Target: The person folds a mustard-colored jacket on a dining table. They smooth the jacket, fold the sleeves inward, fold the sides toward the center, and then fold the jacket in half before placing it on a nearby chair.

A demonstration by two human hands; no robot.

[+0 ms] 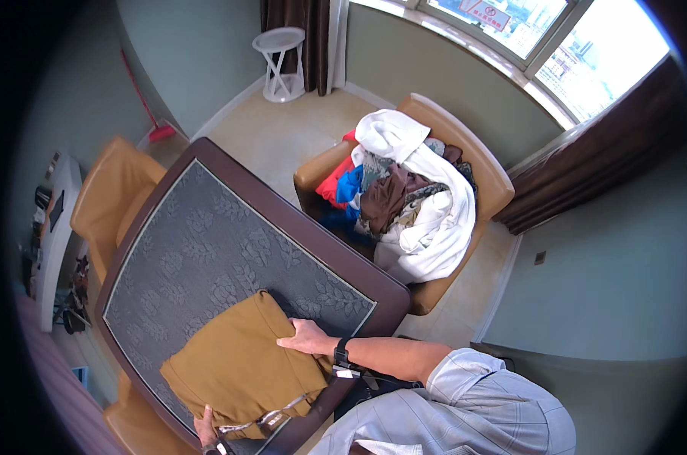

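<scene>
A mustard-brown folded garment point(244, 364) lies on the patterned grey top of a wooden-rimmed table point(321, 227), near its front edge. My right hand point(309, 338) grips the garment's right edge, thumb on top and fingers under the cloth. At the near left corner, my left hand point(206, 427) holds the lower edge, its thumb over the fabric and its fingers mostly hidden. A drawstring and a label with writing show along the garment's near edge, between the two hands.
A tan armchair point(457, 122) beyond the table holds a heap of clothes point(386, 196) and a white cloth point(454, 250). Another tan chair point(102, 199) stands at the left. Farther off are a white side table point(281, 41), a red broom point(161, 133) and a white shelf point(59, 244).
</scene>
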